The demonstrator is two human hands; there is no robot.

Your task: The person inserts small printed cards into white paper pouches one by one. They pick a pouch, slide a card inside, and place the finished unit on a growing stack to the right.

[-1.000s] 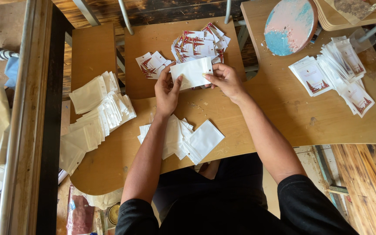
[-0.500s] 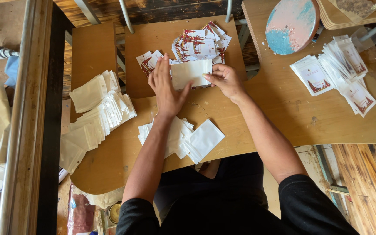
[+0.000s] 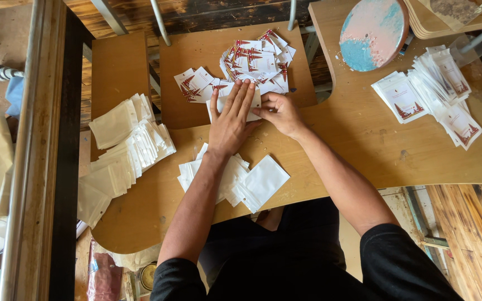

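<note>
Pressing flat, my left hand [image 3: 231,120] covered the white packet [image 3: 255,103] on the desk [image 3: 364,145], fingers spread; my right hand [image 3: 279,111] pinched its edge, beside the printed cards [image 3: 255,61].

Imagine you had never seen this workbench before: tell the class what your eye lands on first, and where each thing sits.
First, the two hands at the middle of the wooden table: the left hand lies flat on a small white packet while the right hand pinches its edge. Just beyond them lies a heap of red-and-white printed cards. At top right stands a round disc splashed pink and blue.
</note>
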